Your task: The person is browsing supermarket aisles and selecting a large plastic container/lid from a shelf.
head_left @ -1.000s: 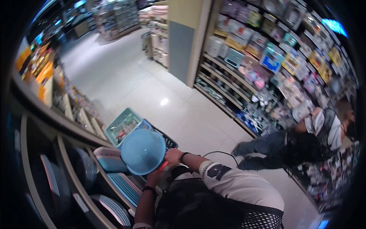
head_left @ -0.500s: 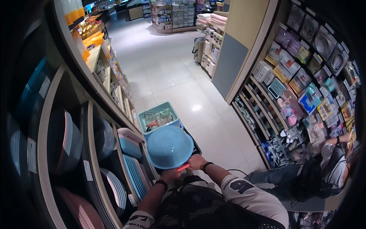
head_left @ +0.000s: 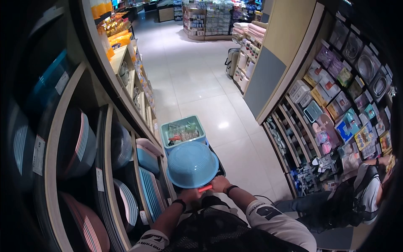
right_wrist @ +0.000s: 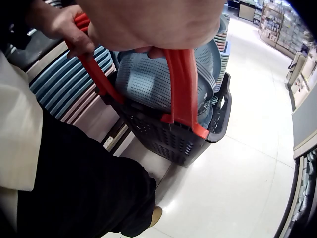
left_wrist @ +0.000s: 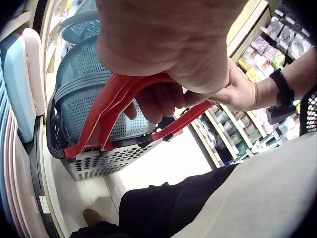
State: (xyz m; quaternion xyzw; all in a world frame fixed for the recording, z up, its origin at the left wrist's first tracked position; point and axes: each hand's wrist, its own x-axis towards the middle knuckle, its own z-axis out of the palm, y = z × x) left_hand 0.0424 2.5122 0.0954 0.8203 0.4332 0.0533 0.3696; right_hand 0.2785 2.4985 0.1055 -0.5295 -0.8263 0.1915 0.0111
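Vs a sec ago, person's head's swung round to face straighter up the aisle (head_left: 189, 71); grip's unchanged, L hand (head_left: 190, 195) & R hand (head_left: 220, 184) both w/ fingers curled round red handles (head_left: 205, 188) of dark basket (right_wrist: 163, 144), so load looks under 2-handed control, IMO. Blue basin (head_left: 192, 164) is upside down atop load, just ahead of both hands; can't tell if touching.

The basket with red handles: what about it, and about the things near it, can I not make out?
- Basket: inner bottom hidden by blue colanders, right wrist view.
- Right hand: most fingers behind its wrist, right wrist view.
- Items in green tub: too small, head view.
- Shelf label: print too small, head view.
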